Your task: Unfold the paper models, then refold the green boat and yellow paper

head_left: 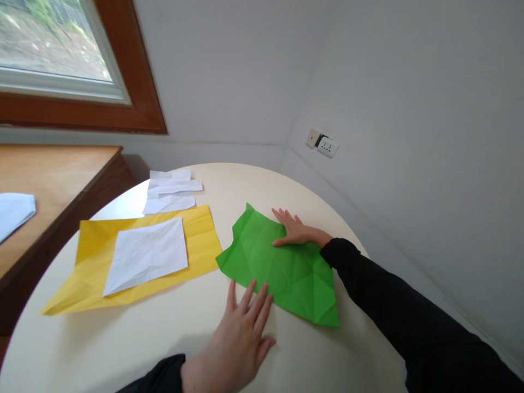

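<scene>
A creased sheet of green paper (268,262) lies on the round table with its corners lifting a little. My right hand (295,229) rests on the far right part of it, fingers spread and palm down. My left hand (241,333) is held flat near the sheet's front edge, fingers apart, with the fingertips at that edge; whether they press on the paper I cannot tell. Neither hand grips anything. To the left, a wrinkled yellow sheet (200,240) lies with a creased white sheet (149,254) on top of it.
Several white paper pieces (172,191) lie at the back of the cream round table (249,180). A wooden surface (61,169) at left holds a pale blue folded item (14,213). Walls close in behind and at right, with a socket (328,146); a window frame (143,103) is upper left.
</scene>
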